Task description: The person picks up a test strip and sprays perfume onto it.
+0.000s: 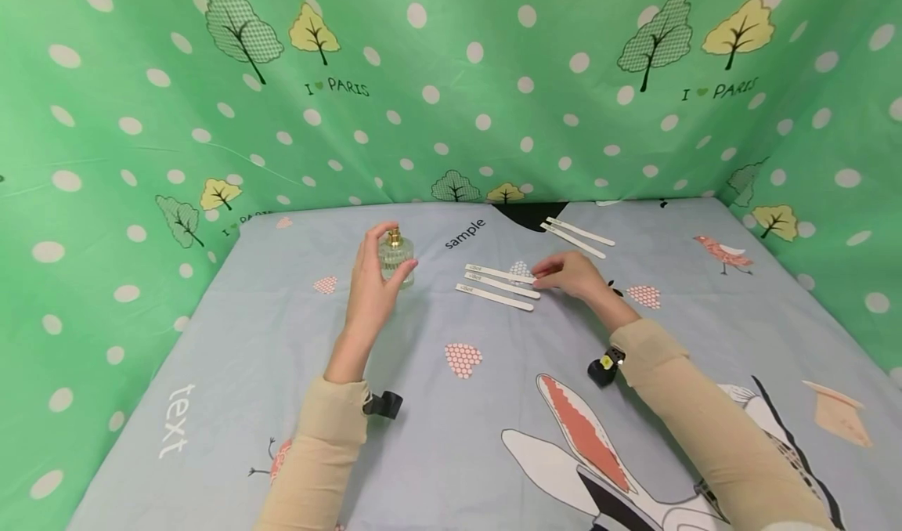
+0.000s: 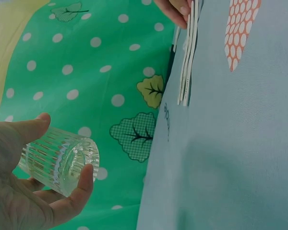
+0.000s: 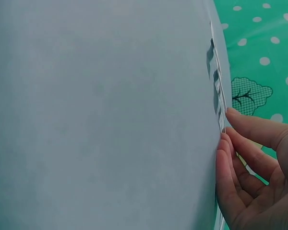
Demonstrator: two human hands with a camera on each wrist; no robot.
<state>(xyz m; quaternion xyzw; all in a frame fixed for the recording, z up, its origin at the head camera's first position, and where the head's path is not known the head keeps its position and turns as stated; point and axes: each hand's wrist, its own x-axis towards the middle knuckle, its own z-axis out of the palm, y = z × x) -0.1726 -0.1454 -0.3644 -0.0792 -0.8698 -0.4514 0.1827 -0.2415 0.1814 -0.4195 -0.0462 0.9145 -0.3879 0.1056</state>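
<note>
A ribbed clear glass perfume bottle (image 1: 395, 255) with a gold spray top is gripped in my left hand (image 1: 372, 284). In the left wrist view the bottle (image 2: 62, 160) sits between thumb and curled fingers, its thick base outward. Three white perfume test strips (image 1: 496, 291) with small print at their left ends lie side by side on the cloth. At the right end of the farthest strip (image 1: 502, 272), my right hand (image 1: 569, 275) pinches it between thumb and fingertips. The right wrist view shows the right hand (image 3: 259, 163) low at the strips, which appear edge-on.
Two more white strips (image 1: 579, 237) lie farther back on the right. A grey-blue printed cloth (image 1: 409, 453) covers the table. Green dotted fabric (image 1: 451, 69) hangs behind it and at both sides. Each wrist wears a small black camera.
</note>
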